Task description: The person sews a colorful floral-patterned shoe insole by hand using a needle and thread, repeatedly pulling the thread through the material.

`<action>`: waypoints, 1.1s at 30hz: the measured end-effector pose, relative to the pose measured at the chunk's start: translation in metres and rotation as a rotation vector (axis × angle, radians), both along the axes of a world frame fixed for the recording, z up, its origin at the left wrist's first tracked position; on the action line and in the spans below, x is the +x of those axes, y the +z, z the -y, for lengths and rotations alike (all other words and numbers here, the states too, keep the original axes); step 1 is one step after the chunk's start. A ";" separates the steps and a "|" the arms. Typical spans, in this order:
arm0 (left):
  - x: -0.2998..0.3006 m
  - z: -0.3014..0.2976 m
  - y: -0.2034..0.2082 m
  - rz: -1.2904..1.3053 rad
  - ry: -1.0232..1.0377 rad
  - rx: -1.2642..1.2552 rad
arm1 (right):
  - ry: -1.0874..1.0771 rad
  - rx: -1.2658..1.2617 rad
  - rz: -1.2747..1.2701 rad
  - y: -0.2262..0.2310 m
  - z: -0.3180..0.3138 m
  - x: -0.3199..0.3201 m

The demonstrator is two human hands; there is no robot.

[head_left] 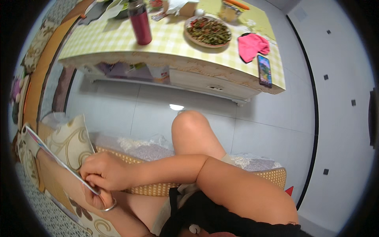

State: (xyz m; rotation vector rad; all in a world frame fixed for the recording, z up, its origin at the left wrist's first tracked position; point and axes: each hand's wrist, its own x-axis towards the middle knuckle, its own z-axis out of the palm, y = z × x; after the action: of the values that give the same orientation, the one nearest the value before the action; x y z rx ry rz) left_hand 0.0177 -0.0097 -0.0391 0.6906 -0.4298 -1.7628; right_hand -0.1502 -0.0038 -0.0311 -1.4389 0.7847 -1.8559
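Observation:
A thin white sheet or booklet (59, 160) with some coloured print tilts up at the left, seen nearly edge-on. My left hand (98, 200), a silver bangle (110, 206) at its wrist, grips the sheet's lower end between thumb and fingers. Across my lap reaches my right arm, bringing my right hand (109, 170) against the sheet just above the left one. Its fingers are curled in and their tips meet the sheet's face. Whatever they may pinch is too small or hidden to name.
Ahead stands a low table (173, 47) with a yellow checked cover. It bears a maroon bottle (141, 27), a plate of food (208, 32), a pink cloth (252, 45), a phone (265, 71) and a tub (230, 12). A patterned cushion (73, 142) lies beside my leg.

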 end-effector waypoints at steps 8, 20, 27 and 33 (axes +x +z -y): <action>-0.003 0.004 0.007 -0.119 -0.206 -0.212 | 0.390 0.220 0.212 0.020 -0.005 -0.013; 0.001 0.008 0.007 0.303 -0.111 -0.294 | -0.032 0.054 0.011 0.000 0.008 0.000; -0.004 0.002 -0.001 0.668 0.053 -0.515 | -0.279 -0.253 -0.227 0.000 0.006 -0.005; -0.030 -0.015 0.032 1.157 0.150 -0.483 | -0.192 -0.294 -0.011 0.011 0.004 -0.008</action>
State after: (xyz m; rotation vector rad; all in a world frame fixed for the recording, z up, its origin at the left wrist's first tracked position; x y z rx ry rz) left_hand -0.0128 0.0055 -0.0069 1.2899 -1.4700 -0.8926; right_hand -0.1577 -0.0078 -0.0204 -1.6001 0.6967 -2.1849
